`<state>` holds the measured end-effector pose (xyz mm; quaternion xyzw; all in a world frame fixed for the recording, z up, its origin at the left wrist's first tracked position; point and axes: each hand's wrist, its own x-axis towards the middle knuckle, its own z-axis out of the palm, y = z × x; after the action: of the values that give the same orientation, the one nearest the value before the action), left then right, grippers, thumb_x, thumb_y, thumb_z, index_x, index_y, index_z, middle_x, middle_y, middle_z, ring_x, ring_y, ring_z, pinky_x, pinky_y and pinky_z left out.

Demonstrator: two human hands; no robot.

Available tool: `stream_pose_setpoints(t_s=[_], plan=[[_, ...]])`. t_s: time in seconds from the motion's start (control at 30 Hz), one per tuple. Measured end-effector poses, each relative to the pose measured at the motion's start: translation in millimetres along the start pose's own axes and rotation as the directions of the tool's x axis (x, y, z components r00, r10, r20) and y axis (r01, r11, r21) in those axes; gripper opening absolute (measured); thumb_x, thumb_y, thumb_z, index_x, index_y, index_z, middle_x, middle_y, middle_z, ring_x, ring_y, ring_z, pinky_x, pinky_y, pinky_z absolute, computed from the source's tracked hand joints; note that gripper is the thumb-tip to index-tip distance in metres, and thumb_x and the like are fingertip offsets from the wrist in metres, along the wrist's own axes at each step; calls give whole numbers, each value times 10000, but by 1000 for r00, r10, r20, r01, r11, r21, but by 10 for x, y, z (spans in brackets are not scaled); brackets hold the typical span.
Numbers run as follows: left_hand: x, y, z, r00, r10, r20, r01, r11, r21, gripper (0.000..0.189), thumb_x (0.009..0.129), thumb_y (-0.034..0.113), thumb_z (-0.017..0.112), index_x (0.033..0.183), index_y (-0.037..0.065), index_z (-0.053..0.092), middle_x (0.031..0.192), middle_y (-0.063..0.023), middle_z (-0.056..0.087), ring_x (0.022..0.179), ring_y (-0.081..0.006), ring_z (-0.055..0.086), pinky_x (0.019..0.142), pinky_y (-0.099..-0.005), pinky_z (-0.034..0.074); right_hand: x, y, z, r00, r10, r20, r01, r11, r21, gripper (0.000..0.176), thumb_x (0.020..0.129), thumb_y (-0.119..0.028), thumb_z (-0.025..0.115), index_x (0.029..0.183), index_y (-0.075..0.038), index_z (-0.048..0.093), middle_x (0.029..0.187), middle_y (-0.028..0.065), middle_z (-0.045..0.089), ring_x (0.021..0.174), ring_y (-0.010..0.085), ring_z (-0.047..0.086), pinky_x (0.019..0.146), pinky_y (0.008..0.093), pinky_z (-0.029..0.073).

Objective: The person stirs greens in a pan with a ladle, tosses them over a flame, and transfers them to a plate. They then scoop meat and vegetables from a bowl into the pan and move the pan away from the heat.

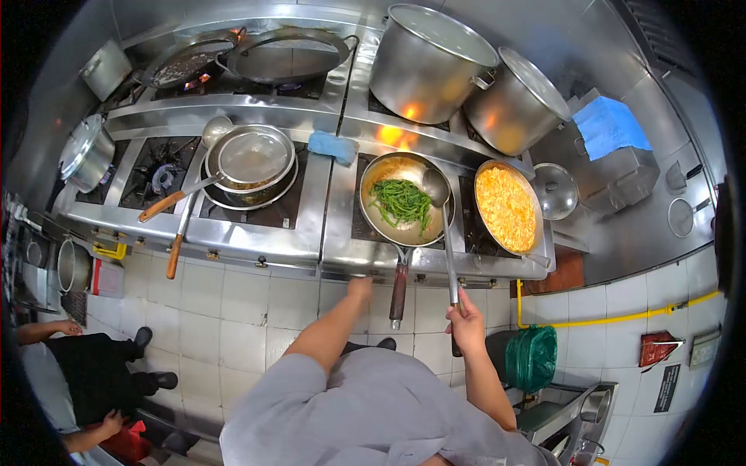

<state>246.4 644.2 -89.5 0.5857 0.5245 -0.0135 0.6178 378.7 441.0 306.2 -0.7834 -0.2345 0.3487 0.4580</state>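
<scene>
My right hand is closed around the handle of a long metal ladle. The ladle's bowl rests inside a wok, beside a heap of cooked green vegetables. Flames rise behind that wok, and its dark wooden handle points toward me with neither hand on it. My left hand reaches to the stove's front edge, left of the wok handle, near the row of knobs. Its fingers are hidden, so what it touches cannot be made out. Right of the wok sits a pan of yellow-orange food.
Two large stockpots stand behind. A strainer over a pan, a second ladle and a blue cloth lie left. A lid is at right. Another person is at lower left; a green-lined bin stands right.
</scene>
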Motion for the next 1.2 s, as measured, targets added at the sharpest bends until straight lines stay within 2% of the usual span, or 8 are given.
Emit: stream_pose_setpoints(t_s=[0.23,0.33,0.4,0.5,0.63,0.7,1.1,1.2], plan=[[-54,407,180,983,40,180,-32,998,-52,549,927,413,566,1377,101,606,1309,-258,637,1239,-413,599,1092,-480,442,-95,-6,-58,1000,21,-10,-21,1000,-18,623,947,-15,645,1531,-77,436,748,-12,569,521,74,501,481,246,452],[-435,635,409,899,165,-405,-74,970,231,601,912,450,577,1416,123,588,1413,-317,533,1367,-413,483,1170,-468,349,-132,55,-70,999,22,-31,-22,1000,-22,623,944,-21,650,1529,-78,441,732,-17,565,520,72,499,481,248,451],[-1114,1120,-13,945,319,66,-303,786,539,697,929,476,558,1517,113,466,1469,-333,472,1430,-420,398,1208,-467,275,-147,68,-65,999,22,-39,-23,999,-24,622,942,-25,653,1526,-80,446,725,-20,562,519,72,495,481,250,449],[-236,290,566,933,353,72,-290,855,-431,653,966,538,568,1449,104,499,1282,-175,611,1201,-312,571,1009,-380,453,-152,74,-58,998,40,-55,-41,999,-20,614,941,-35,657,1520,-83,460,739,-18,566,535,68,504,484,257,449],[-1677,1398,-375,925,52,377,157,850,-503,593,988,552,526,1427,154,520,1311,-176,618,1217,-335,590,985,-460,478,3,66,-59,1000,18,-21,-19,999,-32,610,943,-56,657,1521,-108,468,766,-5,581,576,81,521,531,269,477],[-2218,1688,-682,850,235,471,400,291,-869,522,1007,467,532,1420,148,516,1178,-127,664,1036,-290,672,825,-462,536,223,83,-48,1000,8,-5,-9,997,-74,616,938,-80,667,1521,-113,469,777,9,595,606,106,548,571,288,504],[-2820,2719,-716,957,235,172,-63,744,-665,458,981,71,555,1432,148,551,865,-15,596,674,-139,570,604,-335,545,532,-1022,-1881,740,-501,448,420,-176,-890,568,871,-146,675,1386,-374,603,785,80,598,797,267,671,749,412,492],[-2574,2662,-295,967,251,51,-144,697,-703,304,980,54,526,1248,103,659,779,1,558,614,-115,530,550,-311,507,753,-470,-1822,697,-629,345,478,49,-877,589,867,-136,692,1410,-340,590,812,120,618,738,324,661,700,438,512]])
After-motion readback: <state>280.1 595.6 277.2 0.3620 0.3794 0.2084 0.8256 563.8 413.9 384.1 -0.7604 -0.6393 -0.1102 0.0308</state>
